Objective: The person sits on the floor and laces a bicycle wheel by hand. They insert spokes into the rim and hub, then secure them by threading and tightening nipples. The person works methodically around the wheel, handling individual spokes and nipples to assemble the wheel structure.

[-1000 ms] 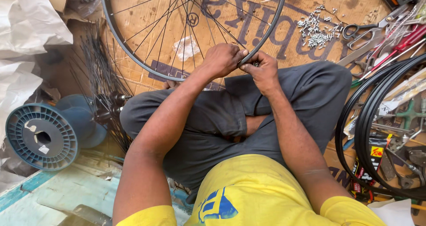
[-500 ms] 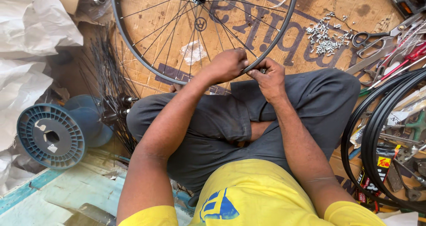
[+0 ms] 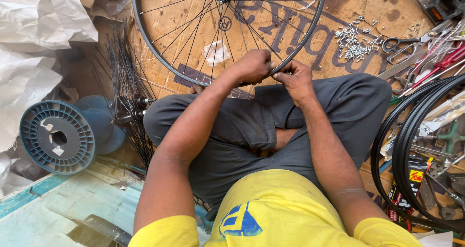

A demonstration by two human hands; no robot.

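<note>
My left hand [image 3: 254,65] and right hand [image 3: 296,79] both grip closed on the silver spoked bicycle wheel rim [image 3: 145,38], over my lap.

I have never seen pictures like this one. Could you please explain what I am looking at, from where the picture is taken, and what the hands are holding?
The camera sits on a person's head and looks down, so you see their own arms, yellow shirt and crossed legs in grey trousers. The person sits on the floor. Both hands meet at the near edge of a bicycle wheel that lies on brown cardboard. The left hand has its grip closed on the rim, and the right hand pinches something small at the rim; I cannot tell what. Around them lie a pile of small metal pieces, scissors, a blue plastic spool, a bundle of loose black spokes, and black rims on the right.
</note>
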